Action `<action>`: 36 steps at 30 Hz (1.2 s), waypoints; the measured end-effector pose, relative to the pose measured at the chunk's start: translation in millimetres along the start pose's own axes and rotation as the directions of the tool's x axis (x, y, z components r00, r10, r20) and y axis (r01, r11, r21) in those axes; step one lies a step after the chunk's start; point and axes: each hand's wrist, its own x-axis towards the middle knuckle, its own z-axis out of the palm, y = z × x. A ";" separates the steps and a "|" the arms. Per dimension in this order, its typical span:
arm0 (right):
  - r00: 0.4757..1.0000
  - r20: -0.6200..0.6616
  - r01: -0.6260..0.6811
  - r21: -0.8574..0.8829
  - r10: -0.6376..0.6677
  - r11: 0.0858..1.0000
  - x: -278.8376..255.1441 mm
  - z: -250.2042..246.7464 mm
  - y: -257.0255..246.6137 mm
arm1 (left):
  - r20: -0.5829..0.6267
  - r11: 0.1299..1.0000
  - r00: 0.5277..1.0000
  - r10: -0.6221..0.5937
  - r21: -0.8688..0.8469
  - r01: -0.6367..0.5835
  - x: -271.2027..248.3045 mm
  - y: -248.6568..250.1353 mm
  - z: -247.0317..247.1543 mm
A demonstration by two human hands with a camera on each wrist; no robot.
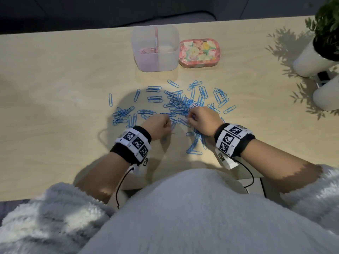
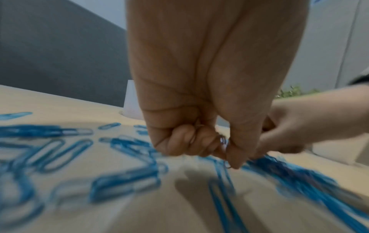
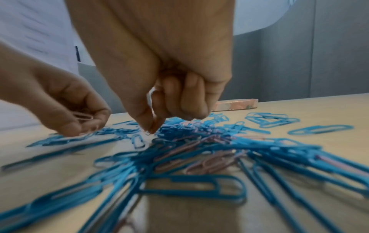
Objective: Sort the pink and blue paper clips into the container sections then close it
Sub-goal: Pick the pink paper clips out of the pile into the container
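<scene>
Pink clips [image 3: 82, 117] lie crosswise in left hand [image 3: 66, 108] — right hand [image 3: 159, 100] pinching, maybe blue clip.

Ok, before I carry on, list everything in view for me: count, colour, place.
blue paper clips: many, too many to count, blue, scattered over the table centre
pink paper clips: several, pink, mixed under the blue pile by the right hand
container: one, translucent, far centre of the table, lid off; pink clips in its left section, right section looks empty
tin lid: one, pink floral, lying right of the container
plant pots: two, white, far right; a green plant in the farther one
table: one, light wood
left hand: holds pink clips in its curled fingers
right hand: fingers curled, picking in the pile; what it holds I cannot tell
</scene>
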 end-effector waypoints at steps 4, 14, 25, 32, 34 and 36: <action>0.999 0.048 -0.036 0.317 0.022 0.948 5.5 -16.8 4.7 | -0.174 0.997 0.983 -0.063 -0.060 0.054 20.0 -4.0 -60.6; 0.991 -0.003 -0.098 0.658 0.133 0.746 47.5 -78.1 -4.3 | -0.425 0.981 0.886 -0.184 -0.141 0.136 89.5 -6.1 -174.6; 0.982 -0.184 0.103 0.305 -0.048 0.947 141.8 -109.7 -72.0 | -0.526 0.983 0.840 -0.134 -0.181 0.044 101.3 -34.4 -163.9; 0.981 -0.134 0.152 0.103 -0.138 0.983 190.8 -93.5 -129.3 | -0.388 0.982 0.921 -0.027 -0.184 -0.049 41.1 -50.0 -91.1; 0.985 -0.077 0.160 0.048 -0.156 0.986 195.2 -88.0 -136.9 | -0.237 0.994 0.971 0.017 -0.102 -0.043 36.2 -51.4 -66.4; 0.983 -0.040 0.180 -0.009 -0.180 0.984 196.7 -82.3 -139.6 | -0.202 0.998 0.979 0.041 -0.046 -0.051 35.9 -49.4 -48.9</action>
